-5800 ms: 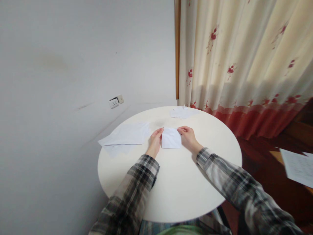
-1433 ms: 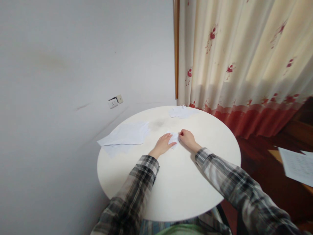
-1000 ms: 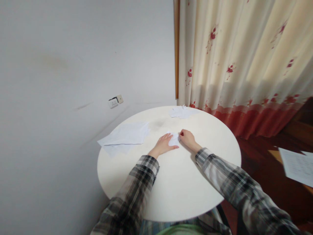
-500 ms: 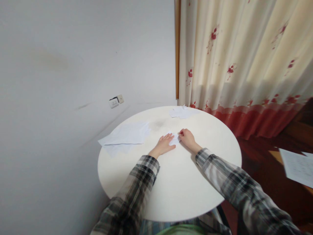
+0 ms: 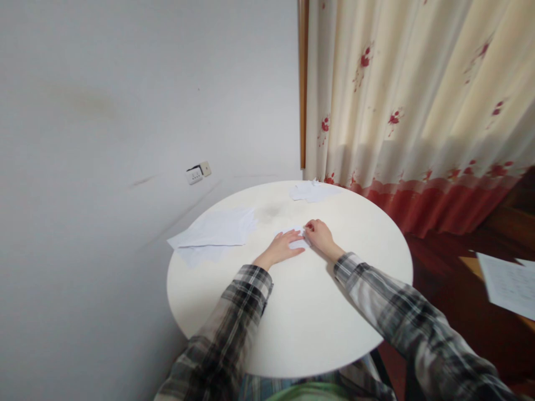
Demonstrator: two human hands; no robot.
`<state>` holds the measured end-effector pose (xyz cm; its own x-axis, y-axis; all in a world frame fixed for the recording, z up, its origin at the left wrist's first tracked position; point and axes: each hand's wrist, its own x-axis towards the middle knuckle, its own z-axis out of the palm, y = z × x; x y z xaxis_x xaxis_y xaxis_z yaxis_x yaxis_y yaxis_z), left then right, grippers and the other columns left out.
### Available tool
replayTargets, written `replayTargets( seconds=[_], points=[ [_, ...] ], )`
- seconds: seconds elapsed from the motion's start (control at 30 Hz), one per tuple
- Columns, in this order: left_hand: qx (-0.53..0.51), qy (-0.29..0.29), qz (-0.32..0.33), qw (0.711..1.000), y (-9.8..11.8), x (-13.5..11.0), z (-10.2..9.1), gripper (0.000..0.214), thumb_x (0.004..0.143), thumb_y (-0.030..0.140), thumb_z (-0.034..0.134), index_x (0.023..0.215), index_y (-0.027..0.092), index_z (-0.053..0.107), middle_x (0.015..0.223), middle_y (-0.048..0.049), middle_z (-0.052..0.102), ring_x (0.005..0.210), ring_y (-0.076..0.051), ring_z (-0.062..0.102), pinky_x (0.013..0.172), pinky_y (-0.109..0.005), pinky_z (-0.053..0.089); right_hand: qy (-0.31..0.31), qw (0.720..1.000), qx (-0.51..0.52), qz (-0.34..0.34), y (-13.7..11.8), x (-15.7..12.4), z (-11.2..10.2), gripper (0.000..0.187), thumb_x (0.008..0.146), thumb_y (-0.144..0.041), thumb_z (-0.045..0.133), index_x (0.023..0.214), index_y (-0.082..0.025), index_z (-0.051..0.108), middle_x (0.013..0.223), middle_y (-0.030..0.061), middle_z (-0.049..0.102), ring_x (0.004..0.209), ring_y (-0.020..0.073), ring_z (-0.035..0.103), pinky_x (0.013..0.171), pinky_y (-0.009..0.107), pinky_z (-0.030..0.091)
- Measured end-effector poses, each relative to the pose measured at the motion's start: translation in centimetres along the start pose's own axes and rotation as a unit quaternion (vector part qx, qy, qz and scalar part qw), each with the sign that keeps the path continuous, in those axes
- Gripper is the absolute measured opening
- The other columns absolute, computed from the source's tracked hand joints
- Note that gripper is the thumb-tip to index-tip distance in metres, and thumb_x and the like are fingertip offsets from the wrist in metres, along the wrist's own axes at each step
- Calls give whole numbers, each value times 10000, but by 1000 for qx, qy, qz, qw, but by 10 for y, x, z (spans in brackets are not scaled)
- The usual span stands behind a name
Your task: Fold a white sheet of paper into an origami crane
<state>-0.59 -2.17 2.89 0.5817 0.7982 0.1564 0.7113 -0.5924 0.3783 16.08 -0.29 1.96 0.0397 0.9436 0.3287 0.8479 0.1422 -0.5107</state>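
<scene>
A small piece of white paper (image 5: 297, 243) lies on the round white table (image 5: 309, 312) between my two hands. My left hand (image 5: 283, 246) rests flat across it, fingers stretched toward the right, covering much of the sheet. At the paper's right edge, my right hand (image 5: 320, 234) is closed, with thumb and fingers pinched together on that edge. The fingertips hide exactly how the edge is held.
A stack of white paper sheets (image 5: 217, 227) lies on the table's left side. Several paper pieces (image 5: 311, 191) sit near the far edge. Beyond are a wall socket (image 5: 194, 176) and a flowered curtain (image 5: 409, 111). Printed sheets (image 5: 507, 284) lie off to the right.
My left hand has slid slightly to the right, and more of the paper shows beyond its fingers at the upper left. My right hand has barely moved.
</scene>
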Motion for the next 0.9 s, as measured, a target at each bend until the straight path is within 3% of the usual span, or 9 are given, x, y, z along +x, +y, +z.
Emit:
replayTargets(
  seconds=[0.13,0.23,0.47,0.7,0.9],
  points=[
    [-72,50,48,995,-1,2,4,393,704,363,610,1071,222,605,1163,-33,596,1118,-190,499,1012,-329,297,-4,1000,2,-4,0,0,0,248,783,-201,451,945,-159,635,925,73,603,851,148,513,737,224,336],
    [-116,69,63,989,-1,3,6,324,726,329,588,1020,200,635,1074,-30,642,1010,-176,565,948,-280,374,5,1000,5,-3,-1,0,0,247,779,-203,453,943,-161,634,922,68,607,844,148,516,713,221,336],
    [-115,77,24,990,-1,3,6,318,805,285,449,1050,183,623,1122,-31,620,1073,-174,533,973,-295,369,9,1000,17,9,-3,0,-3,246,821,-253,422,884,-149,635,881,68,620,769,131,525,647,214,329],
    [-87,51,38,994,-2,4,6,458,703,114,473,1143,195,569,1219,-18,555,1144,-173,476,1030,-302,312,18,999,20,19,-5,-1,-4,303,859,-328,384,881,-148,626,873,73,623,758,132,521,643,223,317],
    [-40,94,-4,995,-6,5,6,338,811,175,398,1072,217,609,1119,-20,610,1053,-168,524,976,-307,361,13,1000,17,15,-5,0,-4,308,873,-338,372,893,-154,618,887,75,620,781,137,528,658,226,321]
  ],
)
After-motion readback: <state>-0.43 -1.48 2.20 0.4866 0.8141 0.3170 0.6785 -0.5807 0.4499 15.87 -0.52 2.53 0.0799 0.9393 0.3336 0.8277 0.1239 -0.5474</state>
